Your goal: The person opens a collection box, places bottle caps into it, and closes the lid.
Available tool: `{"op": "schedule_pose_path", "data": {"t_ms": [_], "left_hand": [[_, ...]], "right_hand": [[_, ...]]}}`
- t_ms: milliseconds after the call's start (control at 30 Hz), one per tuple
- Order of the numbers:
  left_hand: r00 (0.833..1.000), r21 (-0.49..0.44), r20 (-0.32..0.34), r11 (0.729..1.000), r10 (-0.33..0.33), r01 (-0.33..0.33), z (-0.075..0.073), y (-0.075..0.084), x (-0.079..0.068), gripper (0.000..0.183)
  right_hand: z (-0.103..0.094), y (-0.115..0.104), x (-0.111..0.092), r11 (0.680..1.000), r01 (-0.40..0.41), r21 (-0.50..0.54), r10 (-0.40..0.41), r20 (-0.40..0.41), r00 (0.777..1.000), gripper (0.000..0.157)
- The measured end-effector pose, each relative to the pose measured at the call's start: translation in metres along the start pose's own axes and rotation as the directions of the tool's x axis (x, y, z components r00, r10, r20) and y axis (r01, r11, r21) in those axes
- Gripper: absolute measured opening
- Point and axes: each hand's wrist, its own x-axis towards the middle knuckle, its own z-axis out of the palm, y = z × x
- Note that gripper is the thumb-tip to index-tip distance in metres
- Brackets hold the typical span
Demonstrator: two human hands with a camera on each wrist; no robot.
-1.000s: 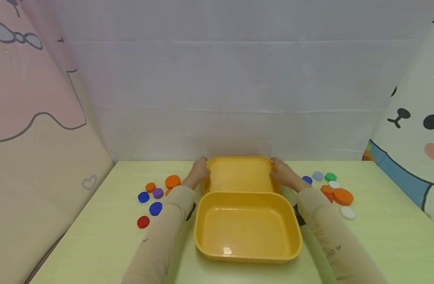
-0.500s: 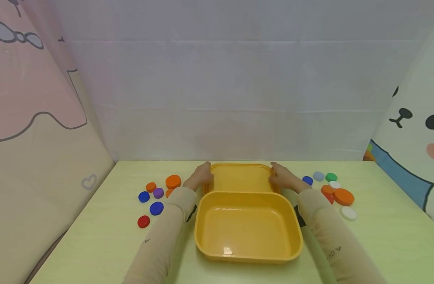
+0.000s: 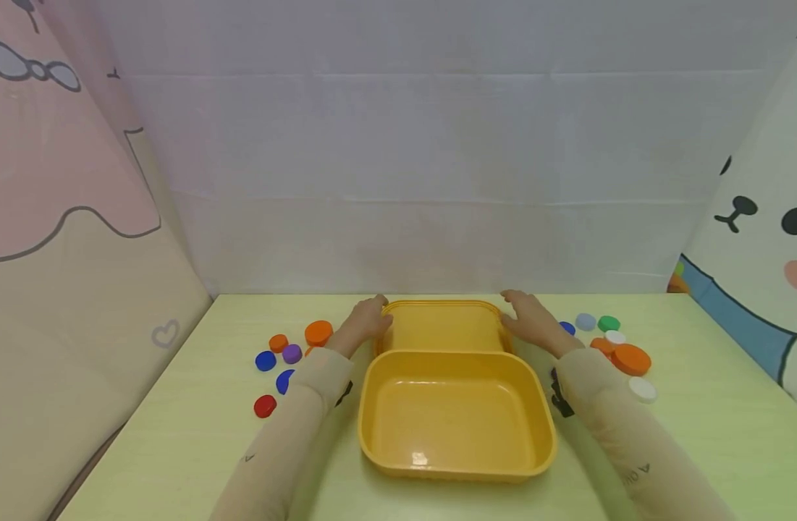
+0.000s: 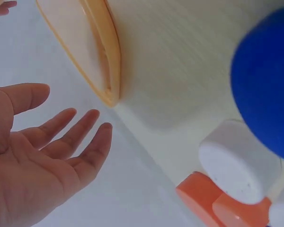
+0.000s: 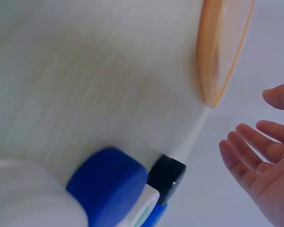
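A yellow lid lies on the table against the back wall, right behind a yellow rectangular box with nothing inside. My left hand is at the lid's left edge; in the left wrist view its fingers are spread and apart from the yellow edge. On the opposite side, my right hand has its thumb near the lid's right edge. The right wrist view shows those fingers relaxed and holding nothing. The lid's front edge is hidden behind the box.
Several coloured round caps lie left of my left arm, among them an orange cap and a red cap. More are scattered on the right, such as a large orange cap and a white cap. A pale wall stands behind the table.
The lid has come down from a slightly higher position onto the table. Both hands have let go of its edges, and the right hand has moved a little outward.
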Motion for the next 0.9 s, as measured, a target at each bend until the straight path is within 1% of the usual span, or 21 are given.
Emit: {"op": "schedule_pose_path", "data": {"t_ms": [167,333,433,533,633,733,900], "left_hand": [[0.997,0.057,-0.057,0.997,0.059,-0.055,-0.004,-0.001,-0.016,0.036],[0.984,0.112,-0.137,0.989,0.113,-0.098,-0.008,-0.001,-0.035,0.031],[0.977,0.128,-0.17,0.986,0.13,-0.109,-0.011,0.0,-0.048,0.031],[0.971,0.152,-0.194,0.982,0.137,-0.108,-0.013,0.005,-0.063,0.031],[0.96,0.202,-0.227,0.972,0.162,-0.117,-0.013,0.01,-0.076,0.031],[0.946,0.25,-0.262,0.96,0.191,-0.125,-0.009,0.012,-0.088,0.031],[0.938,0.3,-0.28,0.947,0.202,-0.114,-0.002,0.014,-0.108,0.035]], "right_hand": [[-0.009,-0.003,-0.012,0.998,-0.002,-0.06,-0.001,-0.053,0.999,0.045],[-0.017,0.0,-0.026,0.993,-0.007,-0.115,-0.005,-0.103,0.995,0.042],[-0.022,0.001,-0.036,0.991,-0.006,-0.134,-0.013,-0.135,0.991,0.04],[-0.027,0.001,-0.045,0.986,-0.015,-0.167,-0.012,-0.156,0.988,0.039],[-0.03,0.001,-0.054,0.978,-0.023,-0.207,-0.012,-0.17,0.985,0.038],[-0.031,0.003,-0.062,0.973,-0.03,-0.229,-0.01,-0.172,0.985,0.036],[-0.031,0.005,-0.074,0.962,-0.039,-0.272,-0.005,-0.157,0.988,0.037]]}}
